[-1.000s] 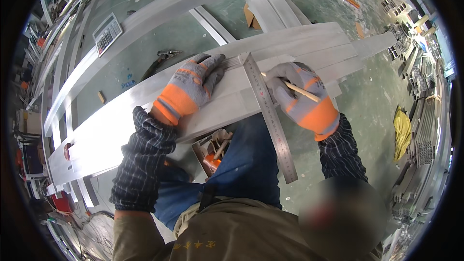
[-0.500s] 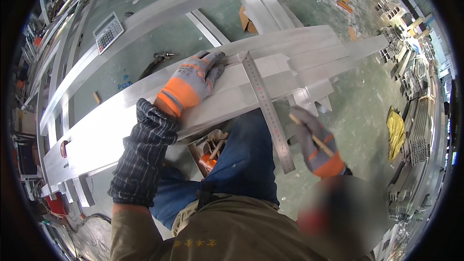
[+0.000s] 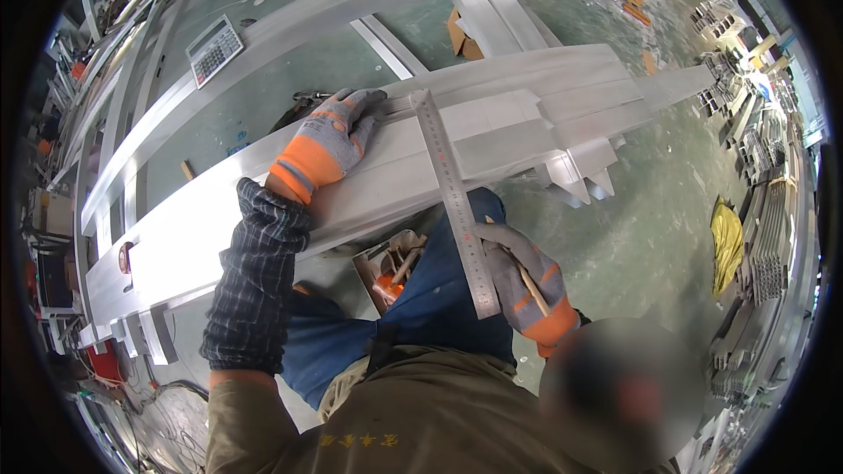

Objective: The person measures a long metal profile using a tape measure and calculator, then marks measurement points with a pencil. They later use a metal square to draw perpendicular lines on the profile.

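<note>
My left hand (image 3: pixel 329 145), in a grey and orange glove, lies on the wide silvery metal profiles (image 3: pixel 492 127). Its fingers close over the near end of a steel square, whose long graduated blade (image 3: pixel 452 197) slants across the profiles and past their near edge, over my thigh. Part of the grip is hidden under the glove. Beside the blade's lower end is my right hand (image 3: pixel 527 285), gloved alike, its fingers wrapped round a thin wooden pencil (image 3: pixel 533 291). Those fingertips come up against the blade's right edge.
A calculator (image 3: pixel 215 51) lies on a long metal bar beyond the profiles. Behind my left hand is a dark tool (image 3: pixel 303 105), partly covered. An open box of tools (image 3: pixel 386 272) stands by my legs. Stacked metal profiles (image 3: pixel 764 254) and a yellow bag (image 3: pixel 727 246) line the right side.
My left hand and the square have slid left along the profiles together. My right hand, pencil in it, has moved left from open space to the blade's edge.
</note>
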The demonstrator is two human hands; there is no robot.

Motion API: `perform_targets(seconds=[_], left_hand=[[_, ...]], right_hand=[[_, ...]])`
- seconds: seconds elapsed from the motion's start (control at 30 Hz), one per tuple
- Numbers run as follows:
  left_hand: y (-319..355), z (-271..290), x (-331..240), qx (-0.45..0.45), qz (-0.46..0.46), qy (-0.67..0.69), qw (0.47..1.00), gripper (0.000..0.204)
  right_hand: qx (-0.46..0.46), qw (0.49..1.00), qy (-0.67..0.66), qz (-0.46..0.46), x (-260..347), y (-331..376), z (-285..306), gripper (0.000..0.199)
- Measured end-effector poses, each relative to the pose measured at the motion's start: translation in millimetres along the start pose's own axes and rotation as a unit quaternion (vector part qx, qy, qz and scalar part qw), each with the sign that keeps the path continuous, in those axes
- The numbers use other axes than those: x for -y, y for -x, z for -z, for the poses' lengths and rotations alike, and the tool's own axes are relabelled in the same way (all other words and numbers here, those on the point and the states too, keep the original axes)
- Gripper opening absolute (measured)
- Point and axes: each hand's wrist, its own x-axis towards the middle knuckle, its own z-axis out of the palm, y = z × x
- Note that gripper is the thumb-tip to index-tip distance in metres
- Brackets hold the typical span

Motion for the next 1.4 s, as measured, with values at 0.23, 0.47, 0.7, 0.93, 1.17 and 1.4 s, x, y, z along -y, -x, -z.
perform_targets(seconds=[0.23, 0.47, 0.7, 0.93, 1.17, 1.4], left_hand=[[3, -2, -3, 0.003, -0.033, 0.007, 0.999, 0.033], [1, -2, -7, 0.002, -0.014, 0.027, 1.0, 0.03], [3, -2, -6, 0.011, 0.009, 0.044, 0.999, 0.03], [3, -3, -2, 0.018, 0.003, 0.043, 0.999, 0.031], [2, 2, -10, 0.009, 0.002, 0.063, 0.998, 0.03], [3, 3, -11, 0.015, -0.001, 0.029, 0.999, 0.029]], right_hand=[[-0.02, 1.0, 0.022, -0.009, -2, 2, 8, 0.026], [0.0, 1.0, 0.028, 0.011, -6, 2, 11, 0.028], [-0.072, 0.996, 0.053, -0.002, -3, -1, 18, 0.032], [-0.162, 0.985, 0.018, 0.065, 24, -38, 26, 0.034], [-0.109, 0.955, 0.175, 0.215, 17, -110, 23, 0.022], [-0.057, 0.97, 0.168, 0.165, 21, -130, 5, 0.02]])
